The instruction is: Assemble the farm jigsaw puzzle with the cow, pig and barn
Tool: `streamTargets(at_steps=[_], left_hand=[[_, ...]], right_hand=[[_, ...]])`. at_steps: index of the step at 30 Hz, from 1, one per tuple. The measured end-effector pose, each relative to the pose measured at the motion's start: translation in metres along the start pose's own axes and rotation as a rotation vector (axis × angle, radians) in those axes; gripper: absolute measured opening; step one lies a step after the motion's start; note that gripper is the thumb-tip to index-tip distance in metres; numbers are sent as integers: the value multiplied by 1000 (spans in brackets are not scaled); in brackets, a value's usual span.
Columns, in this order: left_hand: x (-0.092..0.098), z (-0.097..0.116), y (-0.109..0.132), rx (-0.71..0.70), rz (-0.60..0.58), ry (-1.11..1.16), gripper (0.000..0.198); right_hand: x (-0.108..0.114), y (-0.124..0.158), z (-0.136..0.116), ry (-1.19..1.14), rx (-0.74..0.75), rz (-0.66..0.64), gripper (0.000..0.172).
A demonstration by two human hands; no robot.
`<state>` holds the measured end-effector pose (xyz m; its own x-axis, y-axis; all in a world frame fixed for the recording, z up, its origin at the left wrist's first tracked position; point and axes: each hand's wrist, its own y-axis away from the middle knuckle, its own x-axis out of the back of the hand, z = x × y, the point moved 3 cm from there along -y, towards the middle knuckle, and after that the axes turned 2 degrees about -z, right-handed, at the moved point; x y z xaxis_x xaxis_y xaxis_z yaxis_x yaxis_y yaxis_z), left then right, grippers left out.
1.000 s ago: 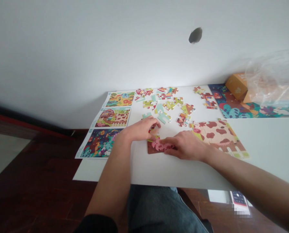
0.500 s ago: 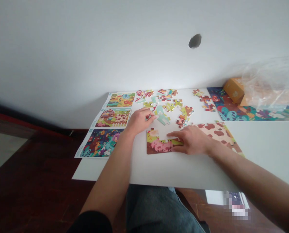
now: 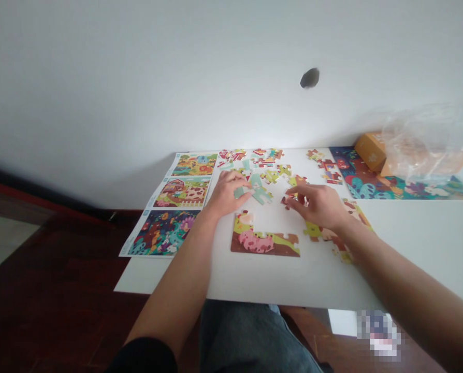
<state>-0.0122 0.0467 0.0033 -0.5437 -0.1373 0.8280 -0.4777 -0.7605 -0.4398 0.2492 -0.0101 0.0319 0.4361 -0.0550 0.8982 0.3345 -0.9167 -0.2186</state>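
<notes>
My left hand (image 3: 228, 194) rests over the white table, thumb and forefinger apart. A pale green puzzle piece (image 3: 239, 192) shows between them; whether they touch it is unclear. Larger pale green pieces (image 3: 260, 191) lie just past its fingertips. My right hand (image 3: 319, 204) has thumb and forefinger on a dark red and white puzzle piece (image 3: 285, 200), partly covered by the fingers. Nearer me lies a joined puzzle strip (image 3: 257, 242) with a pink spotted pig. A joined cow-patterned section (image 3: 353, 210) is partly hidden under my right hand and forearm.
Several loose puzzle pieces (image 3: 268, 158) lie along the wall side. A picture sheet (image 3: 181, 192) with three scenes is at the left. To the right, an orange box (image 3: 371, 151) and clear plastic bag (image 3: 421, 147) rest on a dark illustrated sheet (image 3: 365, 184).
My right hand has lifted off the pig strip and moved away from me to the dark red and white piece. My left thumb and forefinger have spread apart.
</notes>
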Motion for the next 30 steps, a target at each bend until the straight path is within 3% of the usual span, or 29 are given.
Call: streamTargets(at_steps=[2,5,9,13,18,21,24,27,30], left_hand=[[-3,4,1,-16,-100,-1,32],[-9,7,2,17,-252,12,54],[-14,5,3,39,-338,42,53],[-13,4,3,50,-332,61,49],[-10,6,2,48,-286,118,41],[-3,0,-1,54,-112,195,27],[5,-16,-1,156,109,198,28],[8,-32,1,276,190,93,27],[5,-42,4,359,160,-16,21]], right_hand=[[1,-2,4,-10,19,18,26],[-5,4,-11,-92,214,-94,32],[-19,23,-52,-145,527,-291,51],[-32,34,-77,-143,663,-410,68],[-35,35,-78,-143,676,-451,70],[-34,33,-77,-168,697,-432,67],[-34,30,-74,-208,697,-358,50],[-31,21,-62,-204,558,-199,31],[-23,11,-37,-138,278,-42,27]])
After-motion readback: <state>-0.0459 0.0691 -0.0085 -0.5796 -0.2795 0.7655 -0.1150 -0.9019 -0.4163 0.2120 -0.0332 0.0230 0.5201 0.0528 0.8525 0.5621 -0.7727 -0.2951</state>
